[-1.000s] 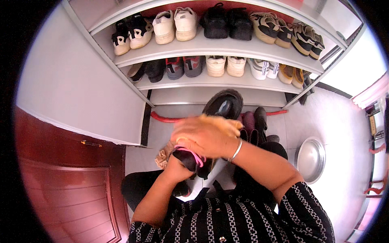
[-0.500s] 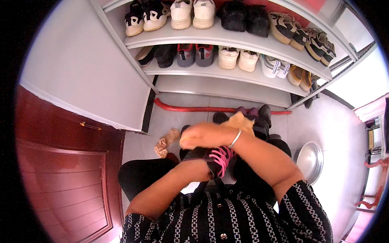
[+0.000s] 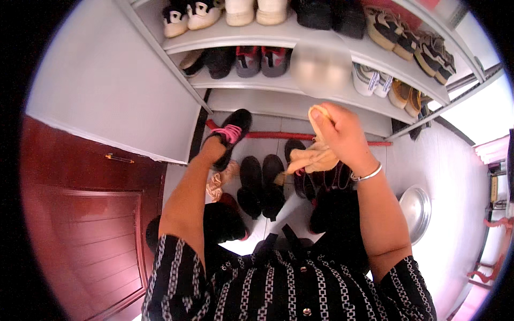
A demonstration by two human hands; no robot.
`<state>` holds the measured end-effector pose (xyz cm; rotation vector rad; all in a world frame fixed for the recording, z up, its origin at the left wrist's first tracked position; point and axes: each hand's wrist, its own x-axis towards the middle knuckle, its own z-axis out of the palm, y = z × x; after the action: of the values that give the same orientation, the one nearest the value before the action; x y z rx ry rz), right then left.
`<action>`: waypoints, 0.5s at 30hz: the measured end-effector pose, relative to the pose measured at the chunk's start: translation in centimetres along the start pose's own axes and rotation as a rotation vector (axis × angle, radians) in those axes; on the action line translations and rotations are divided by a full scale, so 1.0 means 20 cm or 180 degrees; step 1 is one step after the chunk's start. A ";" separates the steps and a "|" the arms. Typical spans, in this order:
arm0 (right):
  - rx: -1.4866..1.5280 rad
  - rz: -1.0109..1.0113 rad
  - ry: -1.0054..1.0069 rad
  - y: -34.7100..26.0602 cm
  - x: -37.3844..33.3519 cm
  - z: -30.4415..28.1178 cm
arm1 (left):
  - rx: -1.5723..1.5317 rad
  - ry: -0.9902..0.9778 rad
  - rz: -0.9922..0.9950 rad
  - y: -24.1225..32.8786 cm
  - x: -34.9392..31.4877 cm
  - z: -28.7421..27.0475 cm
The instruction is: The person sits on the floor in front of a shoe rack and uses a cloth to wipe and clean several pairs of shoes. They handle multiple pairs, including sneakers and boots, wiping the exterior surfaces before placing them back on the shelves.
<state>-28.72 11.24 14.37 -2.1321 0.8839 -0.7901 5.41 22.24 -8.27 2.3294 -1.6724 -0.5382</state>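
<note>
My left hand holds a black shoe with pink laces, tilted near the left end of the rack. Its fingers are mostly hidden at the shoe's opening. In my right hand a crumpled yellow cloth is gripped, thumb on top, its lower end hanging loose. Below that hand, several dark shoes stand on the floor, partly covered by cloth and hand. Between my arms lies a pair of plain black shoes.
A white shoe rack with shoes on two shelves spans the far side. One spot on it is blurred. A red tube lies along its foot. Beige crumpled fabric sits at left, a metal basin at right. A brown door is at far left.
My hands have moved apart. The left carried the pink-laced shoe forward and left, toward the rack; the right lifted the cloth forward and right. The black pair on the floor is now uncovered.
</note>
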 end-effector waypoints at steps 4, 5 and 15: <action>-0.0003 0.0193 0.0267 0.09 -0.02 -0.08 | 0.1096 -0.0549 0.0183 -0.25 0.03 0.17; 0.0078 0.0257 0.0355 0.12 -0.01 -0.09 | 0.2036 -0.1122 0.0220 -0.30 0.01 0.18; 0.0403 0.0852 0.0638 0.29 0.01 -0.27 | -0.0211 -0.0864 0.0518 0.98 -0.18 0.30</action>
<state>-34.56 6.14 13.12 -1.7998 1.1637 -0.9037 -14.89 19.39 -5.52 2.1262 -1.9073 -0.8941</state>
